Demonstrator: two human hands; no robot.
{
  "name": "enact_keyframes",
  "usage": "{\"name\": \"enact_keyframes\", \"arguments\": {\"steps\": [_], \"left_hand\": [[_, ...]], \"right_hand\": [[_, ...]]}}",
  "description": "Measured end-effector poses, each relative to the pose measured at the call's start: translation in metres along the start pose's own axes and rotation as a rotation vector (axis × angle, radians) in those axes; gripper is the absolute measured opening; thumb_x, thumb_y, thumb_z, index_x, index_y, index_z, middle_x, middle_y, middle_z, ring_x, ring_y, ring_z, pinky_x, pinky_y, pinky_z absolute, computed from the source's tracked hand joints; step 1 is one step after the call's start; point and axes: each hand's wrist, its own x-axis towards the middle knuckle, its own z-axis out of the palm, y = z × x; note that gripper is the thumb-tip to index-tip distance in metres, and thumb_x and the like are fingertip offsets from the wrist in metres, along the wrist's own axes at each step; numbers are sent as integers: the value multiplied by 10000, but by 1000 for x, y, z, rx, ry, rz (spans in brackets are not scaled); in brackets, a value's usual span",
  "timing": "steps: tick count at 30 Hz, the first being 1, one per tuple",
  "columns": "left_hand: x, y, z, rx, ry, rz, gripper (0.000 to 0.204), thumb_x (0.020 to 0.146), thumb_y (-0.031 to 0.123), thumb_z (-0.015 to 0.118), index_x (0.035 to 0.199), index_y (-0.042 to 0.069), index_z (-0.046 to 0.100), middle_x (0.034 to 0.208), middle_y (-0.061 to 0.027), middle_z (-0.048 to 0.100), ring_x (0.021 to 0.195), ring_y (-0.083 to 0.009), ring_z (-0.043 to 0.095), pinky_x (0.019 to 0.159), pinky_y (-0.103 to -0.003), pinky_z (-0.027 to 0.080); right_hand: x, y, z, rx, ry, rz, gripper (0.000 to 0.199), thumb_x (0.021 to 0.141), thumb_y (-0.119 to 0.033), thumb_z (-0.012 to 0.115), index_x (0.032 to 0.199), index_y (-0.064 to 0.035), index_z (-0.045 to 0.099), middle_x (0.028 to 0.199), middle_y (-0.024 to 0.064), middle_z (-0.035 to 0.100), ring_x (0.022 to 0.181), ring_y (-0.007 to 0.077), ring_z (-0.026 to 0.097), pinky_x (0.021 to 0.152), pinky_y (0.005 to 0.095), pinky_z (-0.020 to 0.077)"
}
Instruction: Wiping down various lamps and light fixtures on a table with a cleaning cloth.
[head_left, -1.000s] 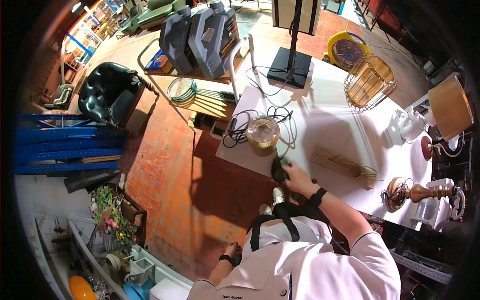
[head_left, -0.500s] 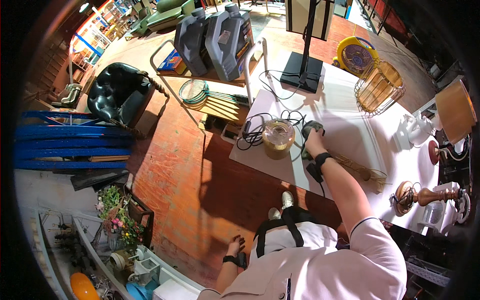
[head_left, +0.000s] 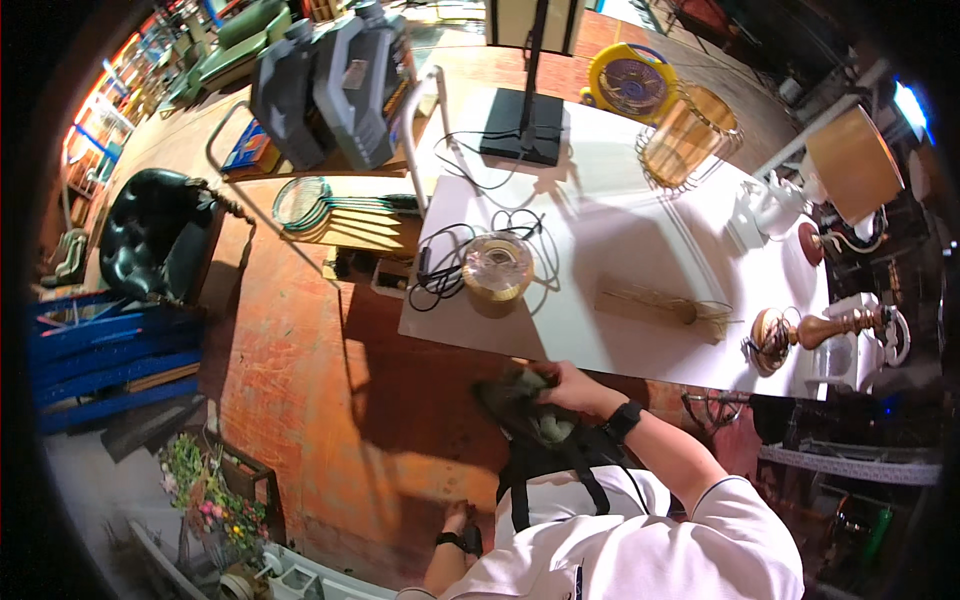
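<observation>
My right hand [head_left: 568, 388] grips a crumpled grey-green cloth [head_left: 522, 402] in front of my waist. Hand and cloth are just off the near edge of a white table [head_left: 600, 345], over the floor. My left hand [head_left: 457, 517] hangs low at my side, its fingers too small and blurred to make out. A round lamp base with a clear glass top [head_left: 498, 268] stands near the table's left corner, with a black cable [head_left: 437, 280] coiled beside it. Further right lies a thin bundle of brown stems [head_left: 680, 310].
A lamp on a black square base [head_left: 522, 125] and a wood-and-wire basket [head_left: 690, 140] stand at the table's far side. Several lamps, one with turned wood [head_left: 840, 325], line its right end. Leftward are badminton rackets [head_left: 302, 203], grey jugs [head_left: 355, 90] and a black tufted chair [head_left: 155, 235].
My right hand has lifted the cloth off the table and brought it back toward my waist. The view has turned, so the table appears further left.
</observation>
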Motion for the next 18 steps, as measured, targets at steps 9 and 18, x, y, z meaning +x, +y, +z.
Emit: {"name": "enact_keyframes", "arguments": {"steps": [9,18], "left_hand": [[2,90,36,-157,26,108,275,901,244,454,1143,117,480,1012,-77,605,921,-193,587,702,-329,489],[8,-10,-13,-46,-64,-235,297,882,183,450,1168,102,451,996,-135,577,844,-242,584,674,-341,493]], "right_hand": [[-35,80,-36,-680,745,12,487,663,-94,595,1147,-93,538,1207,197,463,1028,388,498,886,423,429],[-200,181,-108,-553,1242,626,491,692,-54,619,1168,-92,503,1105,205,498,985,369,536,828,419,464]]}}
